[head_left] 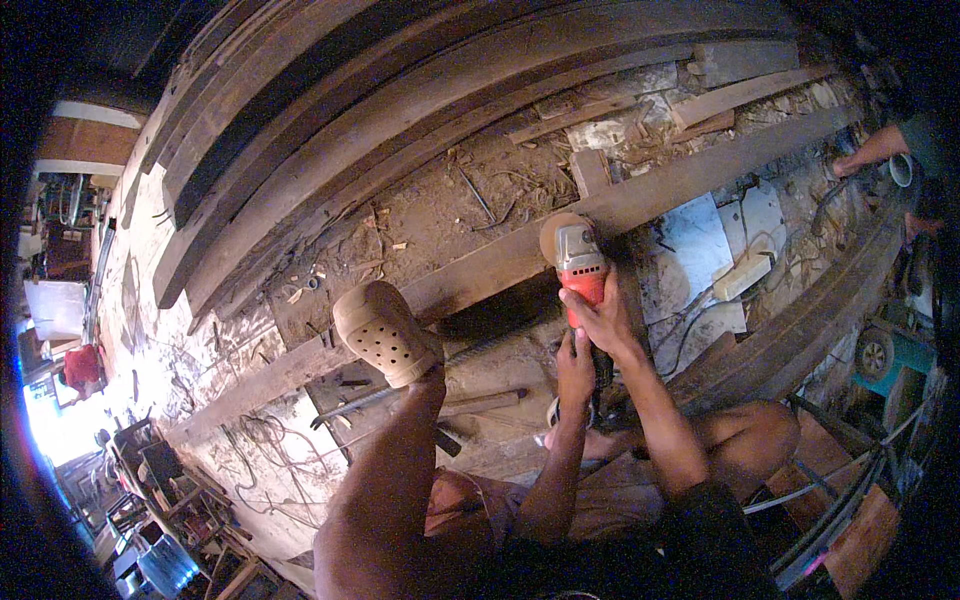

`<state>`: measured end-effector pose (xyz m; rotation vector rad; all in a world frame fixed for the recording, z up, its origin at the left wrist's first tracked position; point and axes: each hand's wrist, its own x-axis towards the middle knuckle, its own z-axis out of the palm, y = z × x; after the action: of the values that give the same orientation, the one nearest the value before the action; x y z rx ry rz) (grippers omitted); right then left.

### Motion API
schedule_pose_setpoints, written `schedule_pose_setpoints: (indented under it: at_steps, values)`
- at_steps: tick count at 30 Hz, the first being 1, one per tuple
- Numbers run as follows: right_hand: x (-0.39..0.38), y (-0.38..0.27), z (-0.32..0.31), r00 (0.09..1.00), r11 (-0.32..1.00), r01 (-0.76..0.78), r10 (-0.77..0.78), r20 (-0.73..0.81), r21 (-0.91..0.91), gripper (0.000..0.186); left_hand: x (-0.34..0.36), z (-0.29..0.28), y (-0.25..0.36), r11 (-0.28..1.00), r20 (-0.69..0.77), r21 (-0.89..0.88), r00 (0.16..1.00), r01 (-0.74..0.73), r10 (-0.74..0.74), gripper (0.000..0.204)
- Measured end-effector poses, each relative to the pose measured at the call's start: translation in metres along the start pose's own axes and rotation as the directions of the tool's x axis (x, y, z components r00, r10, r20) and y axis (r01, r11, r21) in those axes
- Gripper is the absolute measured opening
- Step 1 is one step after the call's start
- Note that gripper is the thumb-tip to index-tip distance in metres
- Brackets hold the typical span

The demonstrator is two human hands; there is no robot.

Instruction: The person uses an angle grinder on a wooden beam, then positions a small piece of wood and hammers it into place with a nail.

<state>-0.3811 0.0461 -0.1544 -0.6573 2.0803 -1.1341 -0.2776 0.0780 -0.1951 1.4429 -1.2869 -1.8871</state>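
Observation:
A red and silver angle grinder (580,270) with a round disc rests at a long wooden plank (680,188) near the middle of the view. My right hand (610,320) wraps round its red body. Below it, my left hand (575,375) grips the grinder's rear handle, whose shape is partly hidden by my fingers. My left foot in a tan perforated clog (385,335) presses against the same plank, left of the grinder.
Curved stacked beams (400,100) span the top. Offcuts (745,95), cables (255,460) and white sheets (690,250) litter the floor. Another person's arm (870,150) reaches in at upper right, above a teal wheeled machine (890,370). Cluttered tools (150,470) stand at lower left.

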Motion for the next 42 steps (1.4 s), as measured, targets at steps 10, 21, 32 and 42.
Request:
schedule_pose_setpoints:
  at_steps: [10, 21, 32, 42]
  values:
    - [0.002, -0.004, 0.0, 0.999, 0.999, -0.033, 0.033, 0.042, 0.001, 0.08, -0.001, -0.001, 0.007, 0.998, 0.011, 0.07, 1.0, 0.007, -0.008, 0.049]
    - [0.005, 0.004, 0.0, 0.999, 0.997, 0.021, -0.023, -0.027, -0.073, 0.085, 0.001, 0.0, 0.007, 0.997, 0.023, 0.04, 0.998, 0.059, -0.06, 0.052]
    - [0.0, -0.019, -0.002, 0.999, 0.997, 0.002, -0.004, -0.033, -0.082, 0.082, 0.006, 0.001, -0.017, 0.998, 0.011, 0.038, 0.999, 0.05, -0.051, 0.053]
    - [0.003, -0.008, 0.003, 0.995, 0.996, 0.086, -0.085, -0.044, 0.032, 0.076, 0.002, 0.001, 0.006, 0.998, 0.023, 0.003, 0.998, 0.057, -0.057, 0.052]
